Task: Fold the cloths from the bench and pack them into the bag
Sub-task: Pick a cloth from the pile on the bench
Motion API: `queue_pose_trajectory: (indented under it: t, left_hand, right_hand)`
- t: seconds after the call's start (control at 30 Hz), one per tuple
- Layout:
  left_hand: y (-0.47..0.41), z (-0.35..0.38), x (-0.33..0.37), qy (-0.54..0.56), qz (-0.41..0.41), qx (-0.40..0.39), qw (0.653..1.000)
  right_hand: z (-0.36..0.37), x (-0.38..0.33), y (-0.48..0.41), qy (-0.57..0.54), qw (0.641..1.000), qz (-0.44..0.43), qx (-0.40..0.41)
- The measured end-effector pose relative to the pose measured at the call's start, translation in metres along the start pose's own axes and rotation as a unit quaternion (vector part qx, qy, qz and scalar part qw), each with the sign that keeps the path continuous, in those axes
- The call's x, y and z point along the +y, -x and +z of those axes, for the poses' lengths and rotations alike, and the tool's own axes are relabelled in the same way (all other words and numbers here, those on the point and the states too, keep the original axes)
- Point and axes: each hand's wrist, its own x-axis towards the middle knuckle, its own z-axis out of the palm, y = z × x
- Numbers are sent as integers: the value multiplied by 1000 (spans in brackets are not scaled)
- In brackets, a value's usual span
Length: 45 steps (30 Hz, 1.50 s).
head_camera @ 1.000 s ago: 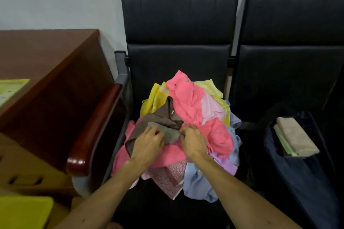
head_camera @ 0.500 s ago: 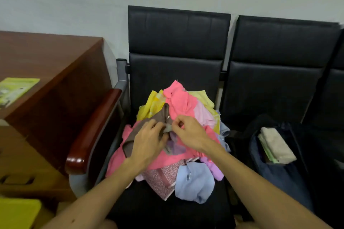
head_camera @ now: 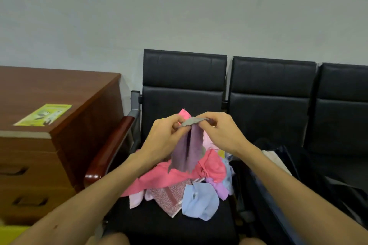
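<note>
Far left: a brown wooden table [head_camera: 59,93], cut off by the frame edge, with a yellow-green leaflet [head_camera: 44,114] lying flat on top, its print too small to read. Just right of it, a glossy red-brown armrest [head_camera: 111,145].

Next, the left hand [head_camera: 165,137], up above the heap, pinching the left end of a mauve-grey cloth [head_camera: 190,151] between thumb and curled fingers. Hangs from its top edge, long axis vertical, lower end pointing down at the pile. Top edge bunched, running roughly level from hand to hand, with a lengthwise crease down the middle. Lower end blurred; clear of the pile or brushing it, cannot tell. Right hand [head_camera: 221,135] close beside the left, pinching the other end of the same edge, fingers curled.

Below and behind, a pile of cloths [head_camera: 179,177] on the black seat [head_camera: 169,223]: pink, red-patterned, pale blue, lilac. Upper part hidden by the hands and the hanging cloth.

Farther right, on the next seat, a dark bag [head_camera: 247,181], deep in shadow and partly covered by the right forearm. Inside, a pale folded cloth [head_camera: 271,155], only partly showing.
</note>
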Motion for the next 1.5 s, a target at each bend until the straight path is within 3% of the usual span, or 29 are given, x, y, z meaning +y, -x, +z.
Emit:
queue_pose_trajectory:
  t: [0.17, 0.27, 0.37, 0.43, 0.53, 0.67, 0.87, 1.03, 1.5]
  left_hand:
    - [9, -6, 7, -70, 50, -93, 992]
    - [16, -5, 2, -124, 30, -168, 977]
    - [23, -9, -8, -82, -41, -232, 968]
    - [28, -17, -7, 10, -70, -259, 963]
    - [33, -35, -1, 151, -119, -214, 958]
    - [49, -43, 4, 323, -197, -150, 913]
    - [86, -12, 1, 337, -230, -64, 910]
    - [115, 11, -5, 237, -222, -3, 946]
    - [132, 55, 24, 236, -187, -78, 950]
  right_hand:
    - [-27, -23, 18, -25, 998, -19, 57]
    - [-42, -35, 27, -69, 992, -13, 107]
    - [-58, -35, 38, -138, 979, 27, 149]
    - [-66, -25, 52, -163, 974, 62, 144]
    - [-71, 1, 80, -158, 976, 108, 105]
    - [-65, 27, 112, -190, 964, 154, 103]
    - [-23, 36, 142, -227, 947, 184, 135]
    - [12, 37, 161, -219, 943, 194, 158]
    - [66, 21, 160, -186, 959, 167, 130]
